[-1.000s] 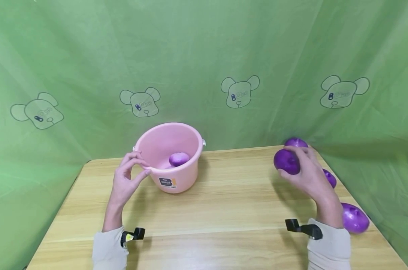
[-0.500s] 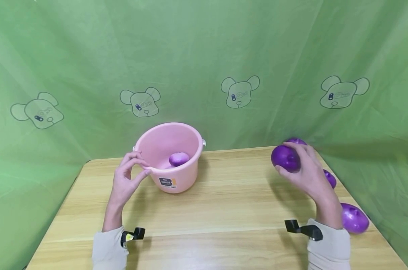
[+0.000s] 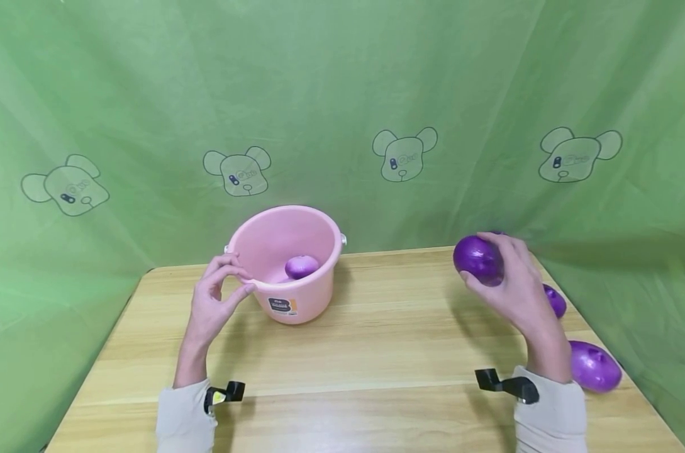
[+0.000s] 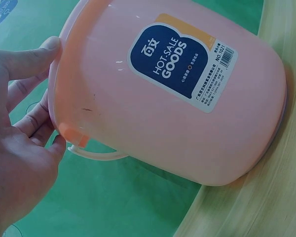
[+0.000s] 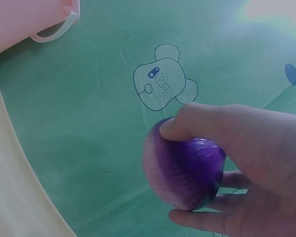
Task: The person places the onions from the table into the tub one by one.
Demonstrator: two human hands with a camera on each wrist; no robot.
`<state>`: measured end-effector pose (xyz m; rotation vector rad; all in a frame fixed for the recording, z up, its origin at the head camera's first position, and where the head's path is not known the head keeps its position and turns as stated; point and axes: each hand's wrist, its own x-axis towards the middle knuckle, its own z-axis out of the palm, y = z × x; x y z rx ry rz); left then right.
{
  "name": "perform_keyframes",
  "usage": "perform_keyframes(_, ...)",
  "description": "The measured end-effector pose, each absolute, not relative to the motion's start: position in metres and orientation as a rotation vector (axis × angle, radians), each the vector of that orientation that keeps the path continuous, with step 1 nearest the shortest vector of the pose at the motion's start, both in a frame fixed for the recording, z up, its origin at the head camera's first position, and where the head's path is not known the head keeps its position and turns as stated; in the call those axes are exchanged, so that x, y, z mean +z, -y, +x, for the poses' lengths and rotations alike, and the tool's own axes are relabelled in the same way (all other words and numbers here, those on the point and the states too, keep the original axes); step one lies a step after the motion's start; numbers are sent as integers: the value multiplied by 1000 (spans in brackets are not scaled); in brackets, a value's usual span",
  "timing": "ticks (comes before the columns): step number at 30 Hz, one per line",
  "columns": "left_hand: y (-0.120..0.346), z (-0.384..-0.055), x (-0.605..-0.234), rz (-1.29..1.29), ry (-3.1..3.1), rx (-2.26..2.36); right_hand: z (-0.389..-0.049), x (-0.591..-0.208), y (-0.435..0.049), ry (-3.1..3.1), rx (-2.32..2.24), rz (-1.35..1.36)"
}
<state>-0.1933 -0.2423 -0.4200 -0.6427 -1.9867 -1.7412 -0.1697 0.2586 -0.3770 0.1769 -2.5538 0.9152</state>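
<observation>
My left hand (image 3: 214, 299) pinches the near left rim of a pink bucket (image 3: 314, 296), thumb outside and fingers over the edge. The left wrist view shows the bucket's printed label (image 4: 175, 64) and the thumb (image 4: 37, 54) at the rim. Inside the bucket lies a shiny purple onion (image 3: 301, 267). On the right, my right hand (image 3: 514, 277) grips another purple onion (image 3: 478, 259) between thumb and fingers, raised over the table. In the right wrist view the held onion (image 5: 182, 168) shows a paler side and fine streaks.
Behind the right hand, another onion (image 3: 498, 233) is mostly hidden. Two more, one small-looking (image 3: 555, 301) and a larger onion (image 3: 595, 367), lie along the right edge of the wooden table (image 3: 348, 358). A green curtain (image 3: 331, 94) with bear-head drawings surrounds the table.
My right hand has lifted its onion slightly up and to the left, covering more of the onion behind. The left hand and bucket stay put.
</observation>
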Motion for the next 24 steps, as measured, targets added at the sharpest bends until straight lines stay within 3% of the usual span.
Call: perform_keyframes(24, 243, -195, -422, -643, 1972, -1765, -178, -375, -242, 2356, 962, 265)
